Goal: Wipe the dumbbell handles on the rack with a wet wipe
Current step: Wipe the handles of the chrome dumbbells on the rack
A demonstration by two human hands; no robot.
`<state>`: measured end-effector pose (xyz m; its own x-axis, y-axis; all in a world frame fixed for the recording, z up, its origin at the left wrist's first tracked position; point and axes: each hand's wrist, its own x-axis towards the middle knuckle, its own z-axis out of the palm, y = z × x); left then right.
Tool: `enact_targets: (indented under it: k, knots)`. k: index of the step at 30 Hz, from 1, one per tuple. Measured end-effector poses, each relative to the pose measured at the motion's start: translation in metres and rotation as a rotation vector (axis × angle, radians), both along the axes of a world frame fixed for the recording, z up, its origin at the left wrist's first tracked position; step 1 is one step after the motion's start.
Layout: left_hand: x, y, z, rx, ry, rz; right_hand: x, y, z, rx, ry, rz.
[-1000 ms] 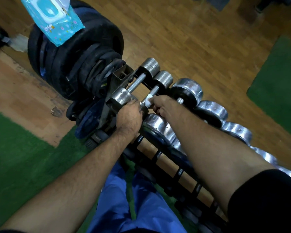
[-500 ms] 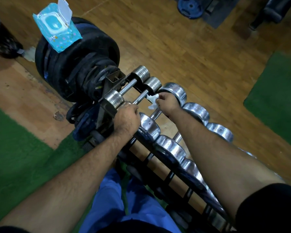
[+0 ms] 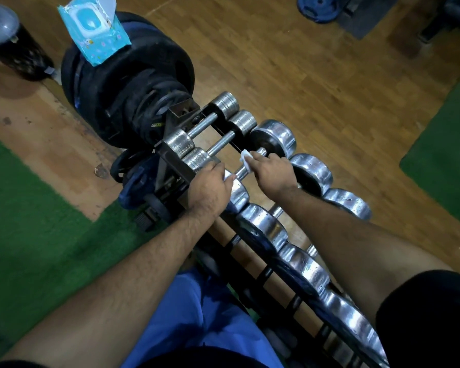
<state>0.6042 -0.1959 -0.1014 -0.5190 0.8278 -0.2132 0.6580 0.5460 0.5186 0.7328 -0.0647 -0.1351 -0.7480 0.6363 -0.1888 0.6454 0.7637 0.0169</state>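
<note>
Along the rack (image 3: 170,166), chrome dumbbells sit in a row beside black weight plates (image 3: 133,83) that carry a blue wipes pack (image 3: 96,30). My left hand (image 3: 210,187) rests with its grip closed over the near head of the third dumbbell (image 3: 274,139). My right hand (image 3: 272,172) grips the small white wet wipe (image 3: 245,158), wrapped around that dumbbell's handle.

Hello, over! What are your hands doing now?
Right hand rubbing wipe on third dumbbell handle. Left hand steadying its near end. Nothing blocking.
</note>
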Motion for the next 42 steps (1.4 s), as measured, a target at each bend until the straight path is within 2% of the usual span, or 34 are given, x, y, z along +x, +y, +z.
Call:
enact_targets:
  k: [6, 11, 15, 20, 23, 25, 28, 31, 34, 38, 42]
  knots:
    - [-0.004, -0.001, 0.002, 0.007, -0.003, -0.017, -0.002, -0.015, 0.004, -0.181, 0.058, 0.177]
    - [-0.004, -0.001, -0.002, 0.028, -0.015, -0.012, -0.009, 0.015, 0.011, -0.128, 0.050, 0.024]
    - [-0.007, -0.002, -0.004, 0.021, -0.029, -0.021, -0.028, 0.001, 0.010, -0.323, 0.000, 0.212]
    - [-0.010, -0.003, -0.005, 0.050, -0.014, -0.036, -0.035, 0.049, 0.020, -0.149, -0.188, 0.099]
    - [-0.008, 0.000, -0.003, 0.048, 0.003, -0.024, -0.048, 0.019, 0.018, -0.239, -0.158, 0.261]
    - [-0.007, 0.004, -0.002, 0.069, 0.035, -0.034, -0.037, 0.014, 0.015, -0.251, -0.088, 0.241]
    - [-0.004, 0.014, -0.003, 0.077, 0.035, -0.046, -0.033, 0.041, 0.015, -0.081, -0.133, 0.058]
    - [0.002, 0.022, 0.000, 0.047, 0.006, -0.013, -0.046, 0.039, 0.013, -0.006, -0.246, 0.104]
    - [0.009, 0.024, 0.004, 0.029, 0.007, 0.019, -0.032, 0.038, 0.017, -0.044, -0.201, 0.227]
    - [0.013, 0.023, 0.004, 0.014, 0.003, 0.059, -0.028, 0.039, 0.013, 0.050, -0.176, 0.105]
    - [0.015, 0.023, 0.011, 0.009, -0.018, 0.055, -0.008, 0.037, 0.009, -0.128, -0.081, 0.210]
